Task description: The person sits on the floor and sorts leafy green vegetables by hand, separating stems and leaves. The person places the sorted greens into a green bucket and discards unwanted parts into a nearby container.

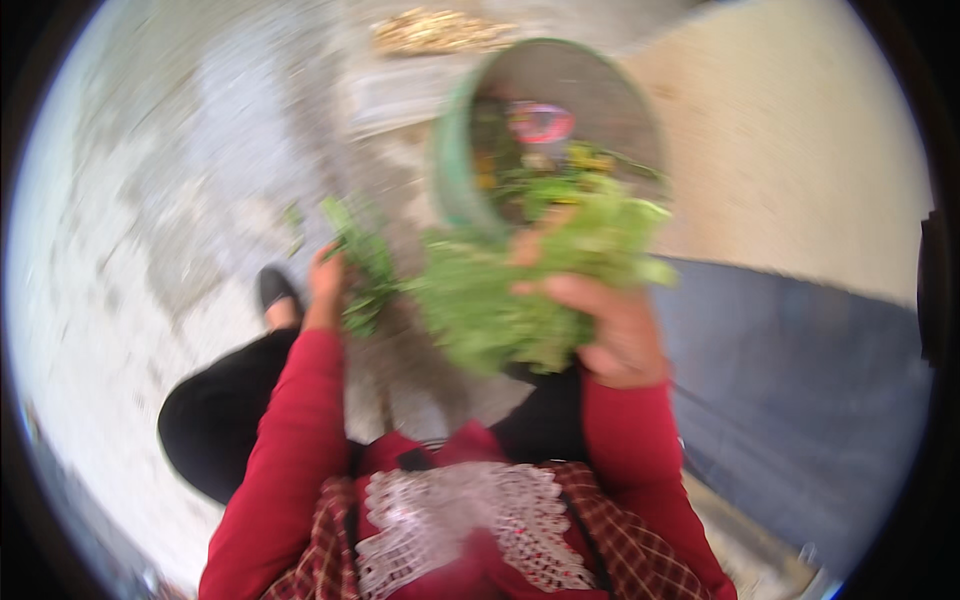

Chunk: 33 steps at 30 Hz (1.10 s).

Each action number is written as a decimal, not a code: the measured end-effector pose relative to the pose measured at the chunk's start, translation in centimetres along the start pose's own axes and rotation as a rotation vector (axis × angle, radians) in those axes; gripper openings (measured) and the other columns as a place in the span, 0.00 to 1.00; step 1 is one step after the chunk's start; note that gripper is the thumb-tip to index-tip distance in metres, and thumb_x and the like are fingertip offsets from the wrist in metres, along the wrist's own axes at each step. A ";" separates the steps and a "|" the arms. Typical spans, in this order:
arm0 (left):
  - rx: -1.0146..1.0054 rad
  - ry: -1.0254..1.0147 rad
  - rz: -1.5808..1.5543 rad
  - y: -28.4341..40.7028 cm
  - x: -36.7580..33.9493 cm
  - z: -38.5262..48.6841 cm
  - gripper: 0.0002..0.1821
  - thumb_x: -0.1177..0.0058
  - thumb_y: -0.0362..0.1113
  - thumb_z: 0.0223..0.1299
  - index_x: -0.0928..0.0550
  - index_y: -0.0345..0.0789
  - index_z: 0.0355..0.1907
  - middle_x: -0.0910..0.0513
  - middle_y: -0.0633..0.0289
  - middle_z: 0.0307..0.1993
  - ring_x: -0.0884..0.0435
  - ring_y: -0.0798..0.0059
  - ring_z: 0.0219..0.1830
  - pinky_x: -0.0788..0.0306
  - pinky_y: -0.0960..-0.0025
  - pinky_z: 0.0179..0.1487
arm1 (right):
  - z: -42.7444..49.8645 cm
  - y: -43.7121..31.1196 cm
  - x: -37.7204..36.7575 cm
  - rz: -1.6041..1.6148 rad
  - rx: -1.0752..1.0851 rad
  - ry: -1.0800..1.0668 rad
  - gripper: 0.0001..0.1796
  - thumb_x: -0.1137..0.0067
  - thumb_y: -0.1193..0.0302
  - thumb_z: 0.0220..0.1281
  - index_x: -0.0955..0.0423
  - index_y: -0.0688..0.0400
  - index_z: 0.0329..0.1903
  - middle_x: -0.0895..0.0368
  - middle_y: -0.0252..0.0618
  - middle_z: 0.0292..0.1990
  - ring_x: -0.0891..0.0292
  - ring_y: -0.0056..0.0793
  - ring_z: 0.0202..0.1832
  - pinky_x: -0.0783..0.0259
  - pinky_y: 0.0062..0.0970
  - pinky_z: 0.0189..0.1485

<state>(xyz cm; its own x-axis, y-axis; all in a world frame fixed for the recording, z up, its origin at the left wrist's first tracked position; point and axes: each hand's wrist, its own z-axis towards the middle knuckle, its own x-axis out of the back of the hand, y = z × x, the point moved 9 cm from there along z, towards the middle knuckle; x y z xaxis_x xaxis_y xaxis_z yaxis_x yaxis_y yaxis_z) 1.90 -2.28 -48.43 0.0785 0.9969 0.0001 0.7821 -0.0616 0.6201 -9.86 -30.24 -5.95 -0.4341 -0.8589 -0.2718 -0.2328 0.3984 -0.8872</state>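
My right hand (619,326) grips a large bunch of pale green leafy vegetables (495,307), blurred by motion, at the near rim of a green bucket (454,169). My left hand (327,274) is low over the floor on the left, its fingers against a smaller, darker bunch of leafy greens (367,274). Blur hides whether those fingers are closed around the stems. Inside the bucket lie green and yellowed leaves (540,191) and a pink-red item (541,122) that I cannot make out.
The concrete floor (187,202) carries a few loose leaf scraps (293,225) to the left. Beyond the bucket lies a heap of small yellowish pieces (442,34), with a pale flat item (405,94) nearer. A wall, cream above and grey-blue below (795,360), bounds the right side.
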 end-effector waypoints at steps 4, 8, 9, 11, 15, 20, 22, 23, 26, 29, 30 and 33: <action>0.007 0.062 0.021 -1.6 2.4 2.9 0.16 0.48 0.41 0.66 0.25 0.44 0.56 0.18 0.63 0.37 0.19 0.71 0.28 0.34 0.73 0.23 | 1.3 1.4 -1.1 0.105 0.003 -0.110 0.21 0.38 0.74 0.58 0.27 0.63 0.55 0.19 0.45 0.51 0.22 0.35 0.52 0.26 0.35 0.56; -0.001 0.174 -0.003 -1.8 3.5 3.9 0.31 0.51 0.30 0.63 0.40 0.45 0.69 0.22 0.59 0.25 0.29 0.76 0.17 0.40 0.75 0.17 | 2.7 2.9 -2.4 0.190 0.015 -0.127 0.20 0.40 0.81 0.54 0.28 0.65 0.51 0.17 0.41 0.43 0.20 0.27 0.42 0.24 0.27 0.49; 0.007 0.200 -0.024 -1.9 3.6 3.7 0.37 0.54 0.27 0.62 0.48 0.45 0.73 0.20 0.57 0.28 0.27 0.75 0.18 0.38 0.75 0.17 | 2.6 3.1 -2.8 0.198 0.017 -0.131 0.18 0.40 0.82 0.54 0.27 0.65 0.50 0.16 0.40 0.41 0.21 0.26 0.42 0.25 0.26 0.48; 0.017 0.177 -0.145 -1.8 3.0 3.6 0.36 0.56 0.26 0.62 0.49 0.43 0.72 0.18 0.58 0.33 0.22 0.72 0.21 0.32 0.74 0.20 | 2.1 3.2 -2.9 0.207 0.020 -0.113 0.18 0.40 0.81 0.53 0.26 0.63 0.49 0.17 0.39 0.41 0.21 0.25 0.41 0.26 0.26 0.48; 0.117 0.101 -0.198 -1.8 1.8 3.0 0.21 0.55 0.28 0.62 0.32 0.40 0.59 0.17 0.61 0.35 0.20 0.71 0.24 0.29 0.74 0.22 | 1.6 2.7 -2.8 0.240 0.042 -0.102 0.17 0.40 0.81 0.53 0.26 0.63 0.48 0.17 0.38 0.40 0.21 0.25 0.40 0.26 0.26 0.47; 0.076 -0.020 -0.101 -0.4 0.6 1.0 0.05 0.47 0.40 0.63 0.22 0.43 0.34 0.21 0.69 0.27 0.24 0.74 0.26 0.30 0.70 0.28 | 1.6 3.0 -2.6 0.250 0.083 -0.090 0.17 0.40 0.81 0.52 0.26 0.63 0.48 0.17 0.39 0.40 0.21 0.25 0.40 0.26 0.26 0.46; 0.095 -0.034 -0.156 -0.2 0.3 0.3 0.09 0.44 0.45 0.63 0.22 0.43 0.31 0.22 0.70 0.25 0.25 0.75 0.25 0.30 0.68 0.30 | 1.7 3.2 -2.6 0.241 0.086 -0.077 0.18 0.40 0.81 0.52 0.26 0.64 0.48 0.17 0.40 0.40 0.21 0.25 0.41 0.26 0.26 0.46; 0.107 -0.012 -0.165 -0.1 0.5 0.1 0.10 0.44 0.47 0.64 0.22 0.44 0.34 0.23 0.72 0.24 0.26 0.75 0.26 0.30 0.66 0.33 | 1.6 3.2 -2.6 0.236 0.092 -0.073 0.17 0.40 0.81 0.52 0.26 0.64 0.48 0.17 0.40 0.40 0.21 0.26 0.41 0.26 0.26 0.46; 0.091 -0.018 -0.234 0.4 0.5 0.2 0.08 0.46 0.44 0.66 0.22 0.44 0.35 0.22 0.71 0.24 0.26 0.74 0.26 0.30 0.66 0.35 | 1.4 3.2 -2.6 0.218 0.105 -0.065 0.17 0.40 0.81 0.52 0.26 0.65 0.48 0.16 0.41 0.40 0.20 0.26 0.41 0.26 0.26 0.46; -0.043 -0.020 -0.256 2.3 0.3 0.5 0.06 0.48 0.41 0.67 0.23 0.43 0.38 0.19 0.68 0.31 0.23 0.74 0.30 0.30 0.66 0.37 | 1.2 3.3 -2.6 0.229 0.107 -0.060 0.17 0.40 0.82 0.52 0.26 0.65 0.48 0.16 0.41 0.40 0.20 0.27 0.41 0.25 0.26 0.46; -0.098 -0.023 -0.267 3.2 0.3 0.3 0.06 0.48 0.41 0.66 0.23 0.43 0.39 0.19 0.67 0.32 0.23 0.74 0.31 0.30 0.66 0.37 | 1.2 3.5 -2.6 0.237 0.107 -0.058 0.17 0.40 0.82 0.52 0.25 0.65 0.48 0.16 0.41 0.40 0.20 0.27 0.41 0.25 0.27 0.46; -0.028 -0.015 -0.143 4.0 0.1 -1.4 0.10 0.46 0.45 0.64 0.22 0.43 0.41 0.19 0.66 0.36 0.22 0.74 0.35 0.31 0.62 0.39 | 1.2 3.9 -2.6 0.231 0.105 -0.061 0.18 0.40 0.82 0.52 0.25 0.65 0.48 0.17 0.41 0.40 0.20 0.28 0.41 0.25 0.27 0.46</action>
<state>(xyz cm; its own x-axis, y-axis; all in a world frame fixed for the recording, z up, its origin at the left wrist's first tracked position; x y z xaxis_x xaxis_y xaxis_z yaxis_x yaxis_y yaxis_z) 4.17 -2.38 -44.88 -0.0233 0.9945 -0.1020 0.7683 0.0831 0.6347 -8.61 -26.81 -9.15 -0.4112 -0.7678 -0.4913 -0.0404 0.5537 -0.8317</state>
